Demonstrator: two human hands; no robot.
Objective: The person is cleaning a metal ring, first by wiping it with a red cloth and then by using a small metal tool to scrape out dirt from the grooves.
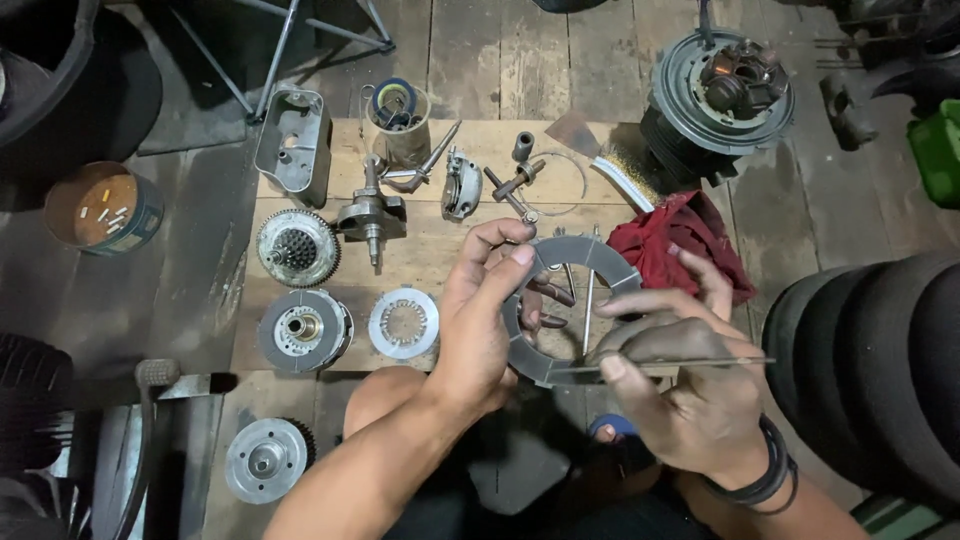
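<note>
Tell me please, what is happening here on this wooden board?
A person holds a grey ring-shaped friction plate up in the left hand. The right hand lays a thin metal blade against its lower edge. On the wooden board lie a toothed gear, a crankshaft and a red rag.

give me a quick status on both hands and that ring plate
Left hand grips grey ring plate by its rim. Right hand holds thin metal strip against plate's lower edge. Red rag just behind, not touching.

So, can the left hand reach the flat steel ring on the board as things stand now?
Probably not at once: the left hand is gripping the grey friction ring. The steel ring lies close beside it, uncovered.
</note>
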